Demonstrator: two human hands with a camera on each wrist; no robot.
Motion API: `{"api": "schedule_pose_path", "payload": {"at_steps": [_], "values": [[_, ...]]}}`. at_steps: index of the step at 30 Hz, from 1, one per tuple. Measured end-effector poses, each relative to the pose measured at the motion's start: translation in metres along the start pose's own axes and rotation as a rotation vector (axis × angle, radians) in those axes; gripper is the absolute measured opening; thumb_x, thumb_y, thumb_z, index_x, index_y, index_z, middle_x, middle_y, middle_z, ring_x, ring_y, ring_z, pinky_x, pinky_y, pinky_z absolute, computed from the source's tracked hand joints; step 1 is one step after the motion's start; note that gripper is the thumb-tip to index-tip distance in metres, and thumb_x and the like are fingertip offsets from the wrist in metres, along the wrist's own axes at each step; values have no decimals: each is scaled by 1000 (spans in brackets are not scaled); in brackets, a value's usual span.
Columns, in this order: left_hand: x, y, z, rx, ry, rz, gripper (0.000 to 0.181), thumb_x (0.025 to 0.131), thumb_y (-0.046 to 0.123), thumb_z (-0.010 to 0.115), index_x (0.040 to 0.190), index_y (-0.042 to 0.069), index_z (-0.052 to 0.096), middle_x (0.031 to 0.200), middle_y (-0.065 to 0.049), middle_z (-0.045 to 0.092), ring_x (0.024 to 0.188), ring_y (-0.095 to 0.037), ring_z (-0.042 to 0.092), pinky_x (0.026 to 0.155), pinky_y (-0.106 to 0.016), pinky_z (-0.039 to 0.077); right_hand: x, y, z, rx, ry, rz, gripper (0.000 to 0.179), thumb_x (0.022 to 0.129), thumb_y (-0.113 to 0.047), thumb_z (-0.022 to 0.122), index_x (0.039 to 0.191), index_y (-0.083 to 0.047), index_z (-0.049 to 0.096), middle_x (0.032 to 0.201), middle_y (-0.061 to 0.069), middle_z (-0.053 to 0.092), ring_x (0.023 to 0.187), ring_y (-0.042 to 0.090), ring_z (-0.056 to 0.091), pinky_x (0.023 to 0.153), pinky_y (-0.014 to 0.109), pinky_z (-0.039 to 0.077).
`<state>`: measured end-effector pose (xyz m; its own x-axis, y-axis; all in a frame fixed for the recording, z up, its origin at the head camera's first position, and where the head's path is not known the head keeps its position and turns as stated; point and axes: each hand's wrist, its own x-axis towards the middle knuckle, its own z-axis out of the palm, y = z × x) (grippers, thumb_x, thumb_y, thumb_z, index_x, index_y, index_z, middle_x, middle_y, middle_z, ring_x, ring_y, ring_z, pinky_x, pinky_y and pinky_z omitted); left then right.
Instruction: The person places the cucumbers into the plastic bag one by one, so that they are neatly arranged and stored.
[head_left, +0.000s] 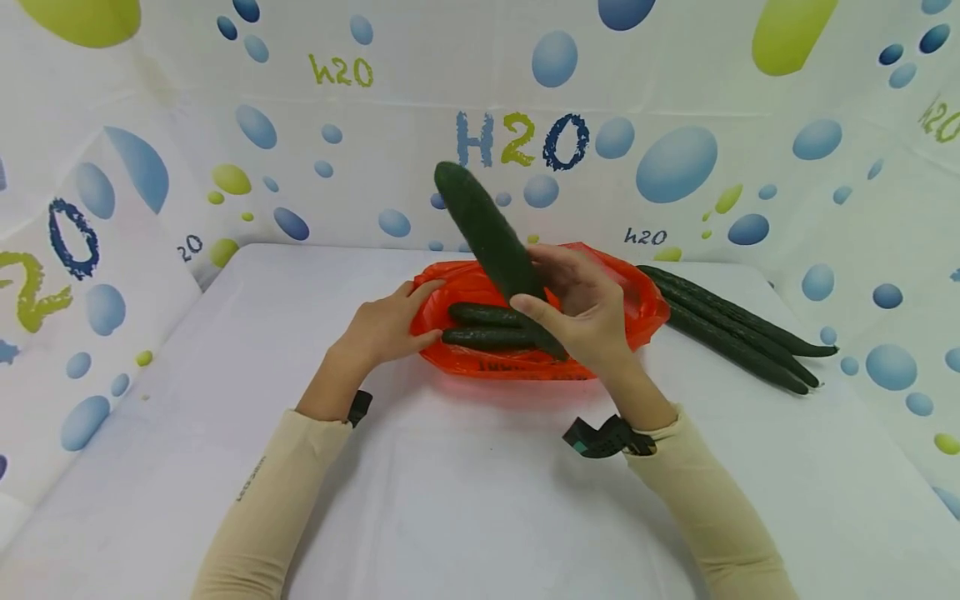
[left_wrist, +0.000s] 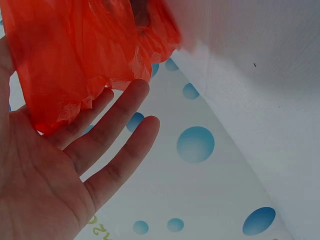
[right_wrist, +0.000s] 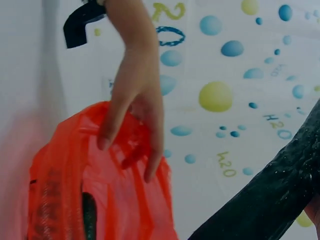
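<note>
In the head view my right hand (head_left: 581,308) grips a large dark green cucumber (head_left: 487,225) between thumb and fingers. It is tilted, its upper end leaning left, its lower end over an orange-red plastic bag (head_left: 525,367). Two more cucumbers (head_left: 483,337) lie inside the bag's opening. My left hand (head_left: 378,329) touches the bag's left rim, thumb and fingers spread. Its extended fingers (left_wrist: 117,120) show against the film of the bag (left_wrist: 65,55) in the left wrist view. The right wrist view shows the gripped cucumber (right_wrist: 270,195) at lower right.
Several long, thin, ridged cucumbers (head_left: 727,333) lie side by side on the white table (head_left: 480,500), right of the bag. Behind the table hangs a white cloth (head_left: 420,150) with blue and green spots and H2O lettering. Both wrists wear dark straps (head_left: 607,437).
</note>
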<state>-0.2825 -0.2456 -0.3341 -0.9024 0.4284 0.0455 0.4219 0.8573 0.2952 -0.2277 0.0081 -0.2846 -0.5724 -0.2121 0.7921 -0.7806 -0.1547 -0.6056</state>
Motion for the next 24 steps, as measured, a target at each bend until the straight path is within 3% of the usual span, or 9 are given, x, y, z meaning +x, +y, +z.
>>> {"api": "schedule_pose_path", "payload": {"at_steps": [4, 7, 12, 18, 24], "values": [[0, 0, 0, -4, 11, 7, 76, 90, 37, 67, 153, 18, 29, 145, -25, 42, 104, -42, 63, 84, -57, 54, -6, 9, 0, -44, -93, -1, 58, 84, -20, 76, 121, 18, 53, 119, 2, 66, 108, 26, 64, 93, 37, 53], [0, 0, 0, -1, 17, 6, 75, 90, 38, 66, 152, 18, 30, 144, -24, 44, 103, -42, 63, 84, -57, 54, -11, 13, 0, -103, -139, 33, 48, 83, -5, 76, 124, 12, 56, 120, 10, 66, 110, 27, 63, 92, 37, 54], [1, 0, -1, 1, 6, -1, 74, 90, 38, 66, 152, 14, 32, 145, -24, 43, 110, -43, 61, 87, -58, 53, -19, 22, -4, -191, -183, 100, 52, 75, 16, 73, 124, 7, 59, 120, 20, 64, 111, 25, 62, 90, 35, 55], [1, 0, -1, 3, 1, -2, 78, 91, 38, 66, 153, 11, 28, 149, -23, 39, 115, -43, 58, 89, -58, 51, -27, 36, -12, -307, -221, 98, 51, 75, 14, 75, 123, 4, 61, 118, 18, 65, 111, 24, 61, 93, 31, 53], [-1, 0, -1, 23, 13, 3, 74, 91, 38, 65, 152, 11, 31, 144, -22, 44, 110, -41, 61, 88, -57, 52, -33, 46, -20, -405, -268, 110, 49, 76, 8, 77, 123, 1, 62, 120, 15, 66, 115, 27, 60, 100, 34, 49]]}}
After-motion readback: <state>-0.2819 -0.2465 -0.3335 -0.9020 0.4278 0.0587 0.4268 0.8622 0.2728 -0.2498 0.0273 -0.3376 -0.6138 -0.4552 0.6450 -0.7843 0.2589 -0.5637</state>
